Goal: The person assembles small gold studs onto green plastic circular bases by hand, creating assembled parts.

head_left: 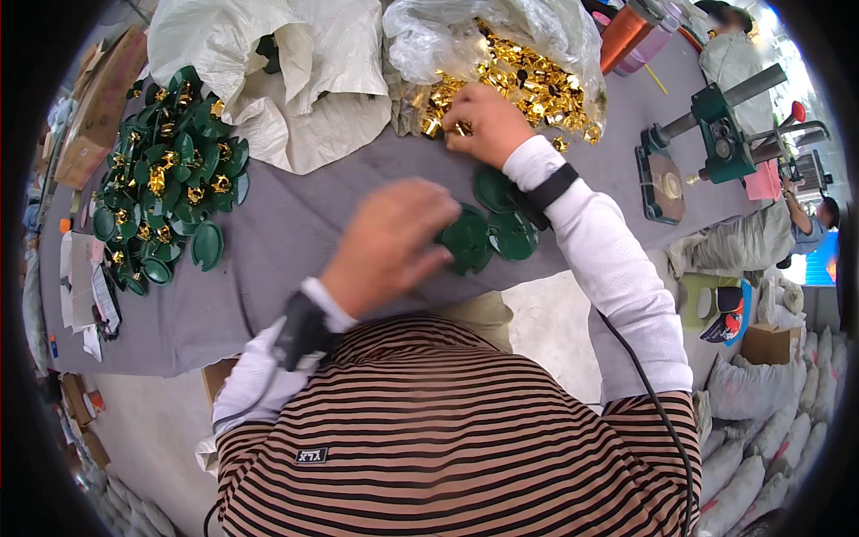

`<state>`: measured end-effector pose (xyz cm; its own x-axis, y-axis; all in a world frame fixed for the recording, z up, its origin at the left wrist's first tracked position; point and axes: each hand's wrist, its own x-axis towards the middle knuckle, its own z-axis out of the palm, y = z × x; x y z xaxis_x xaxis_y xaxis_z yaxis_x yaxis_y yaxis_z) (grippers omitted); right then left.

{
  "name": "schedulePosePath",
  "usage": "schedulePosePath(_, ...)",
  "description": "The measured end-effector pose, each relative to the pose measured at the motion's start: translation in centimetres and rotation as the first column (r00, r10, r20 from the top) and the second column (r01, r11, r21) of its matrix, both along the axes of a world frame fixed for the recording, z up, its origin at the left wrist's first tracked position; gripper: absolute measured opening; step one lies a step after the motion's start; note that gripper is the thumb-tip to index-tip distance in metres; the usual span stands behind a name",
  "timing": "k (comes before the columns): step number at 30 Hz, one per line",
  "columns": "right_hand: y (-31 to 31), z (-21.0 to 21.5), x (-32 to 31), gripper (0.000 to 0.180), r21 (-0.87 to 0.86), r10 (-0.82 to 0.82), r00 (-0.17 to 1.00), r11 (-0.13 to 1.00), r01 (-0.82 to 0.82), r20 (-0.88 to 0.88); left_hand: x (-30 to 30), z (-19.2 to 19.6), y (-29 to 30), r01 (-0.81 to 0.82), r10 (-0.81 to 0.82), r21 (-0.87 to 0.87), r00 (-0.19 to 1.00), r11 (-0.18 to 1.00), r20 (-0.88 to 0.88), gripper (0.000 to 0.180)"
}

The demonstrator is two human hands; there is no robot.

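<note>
My right hand [488, 123] is at the near left edge of a heap of shiny gold metal clips [528, 76]. Its fingers are curled and pinched together on a gold clip [463, 129], mostly hidden by them. My left hand [389, 242] is over the near part of the table, smeared by motion. Its thumb and fingers look spread apart, with nothing visible between them. Just right of its fingertips are several round green notched discs [513, 235], some partly covered by my right wrist strap.
A pile of green discs with gold clips on them [170, 179] covers the left of the grey tablecloth [295, 215]. White sacking [313, 98] and clear plastic [429, 45] lie at the back. A green hand press [716, 134] stands right; an orange tumbler [629, 34] stands back right.
</note>
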<state>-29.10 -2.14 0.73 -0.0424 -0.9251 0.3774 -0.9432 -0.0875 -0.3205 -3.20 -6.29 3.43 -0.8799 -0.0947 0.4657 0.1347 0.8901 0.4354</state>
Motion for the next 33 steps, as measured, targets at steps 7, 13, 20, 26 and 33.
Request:
schedulePosePath(7,6.5,4.5,-0.6,0.034,-0.070,-0.051,0.354,0.945,0.319,0.934,-2.9,-4.4,0.1,-0.008,0.010,-0.027,0.995,1.000,0.100,0.065)
schedulePosePath(13,12.6,3.3,4.6,0.029,0.022,-0.198,0.390,0.910,0.413,0.899,-1.8,-3.6,-0.6,-0.308,0.291,0.216,0.951,0.927,0.109,0.065)
schedulePosePath(20,11.6,1.4,11.2,0.034,-0.094,-0.090,0.542,0.948,0.303,0.835,-1.5,-2.1,1.0,-0.346,0.243,0.841,0.933,0.416,0.264,0.051)
schedulePosePath(26,10.2,0.6,12.7,0.033,-0.226,-0.063,0.776,0.939,0.259,0.628,-1.2,-1.7,2.7,-0.072,0.216,0.983,0.976,0.172,0.034,0.044)
schedulePosePath(33,10.1,0.7,13.3,0.031,-0.278,-0.054,0.794,0.921,0.274,0.605,-1.1,-2.1,3.1,-0.098,0.287,0.947,0.958,0.305,0.007,0.039)
